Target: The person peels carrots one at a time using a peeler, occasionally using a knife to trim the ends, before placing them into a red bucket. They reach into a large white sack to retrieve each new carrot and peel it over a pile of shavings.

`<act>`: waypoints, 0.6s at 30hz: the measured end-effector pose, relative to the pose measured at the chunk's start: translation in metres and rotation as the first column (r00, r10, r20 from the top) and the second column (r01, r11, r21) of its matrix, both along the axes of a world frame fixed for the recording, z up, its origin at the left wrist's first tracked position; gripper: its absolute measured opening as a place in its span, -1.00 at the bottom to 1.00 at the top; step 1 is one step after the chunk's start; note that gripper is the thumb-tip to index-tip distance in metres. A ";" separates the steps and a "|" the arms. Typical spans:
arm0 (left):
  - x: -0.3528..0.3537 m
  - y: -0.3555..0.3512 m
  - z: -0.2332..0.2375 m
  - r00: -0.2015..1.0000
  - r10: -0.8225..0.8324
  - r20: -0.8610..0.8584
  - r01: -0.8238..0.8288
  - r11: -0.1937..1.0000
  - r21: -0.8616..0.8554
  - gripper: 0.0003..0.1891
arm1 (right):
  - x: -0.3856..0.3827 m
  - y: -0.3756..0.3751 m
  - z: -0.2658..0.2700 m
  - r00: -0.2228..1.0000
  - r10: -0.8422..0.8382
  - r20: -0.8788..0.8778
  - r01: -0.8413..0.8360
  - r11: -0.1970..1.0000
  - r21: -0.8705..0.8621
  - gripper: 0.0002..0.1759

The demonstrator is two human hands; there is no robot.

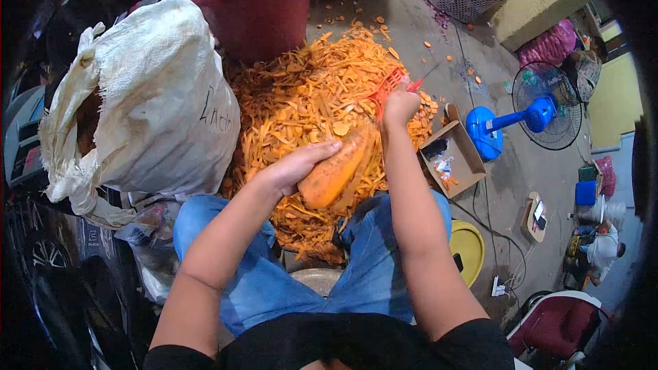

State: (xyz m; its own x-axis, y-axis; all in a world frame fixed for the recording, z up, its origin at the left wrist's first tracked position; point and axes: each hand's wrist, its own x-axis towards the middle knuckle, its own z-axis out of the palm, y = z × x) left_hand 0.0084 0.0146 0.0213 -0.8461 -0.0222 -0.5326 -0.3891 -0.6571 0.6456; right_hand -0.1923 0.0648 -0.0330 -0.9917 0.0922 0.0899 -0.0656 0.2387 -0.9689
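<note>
My left hand is closed around a thick carrot, its surface partly bare orange and partly brown-patched. The carrot's narrower end points up toward my right hand. That hand is a fist around a red-handled knife, whose thin blade sticks out up and to the right. Beside the fist is an orange-red slotted plastic piece; how it joins the knife, I cannot tell. Below both hands spreads a large heap of orange peelings, with round slices among them.
A white woven sack stands on the left, near a red tub. To the right are a cardboard box, a blue fan, cables and a yellow lid. A person is far right.
</note>
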 end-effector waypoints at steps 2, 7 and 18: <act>-0.001 -0.011 -0.011 0.999 0.024 0.025 -0.026 0.997 0.069 -0.62 | -0.003 0.002 -0.004 0.994 -0.002 0.107 0.007 0.999 -0.048 -0.68; -0.009 -0.036 -0.030 0.956 0.280 0.087 -0.291 0.943 0.161 -0.64 | 0.027 -0.015 0.019 0.985 0.171 0.021 -0.153 0.925 -0.347 -0.67; -0.014 -0.040 -0.029 0.927 0.374 0.026 -0.368 0.893 0.259 -0.59 | 0.096 -0.025 0.027 0.835 0.550 -0.015 -0.523 0.785 -0.330 -0.70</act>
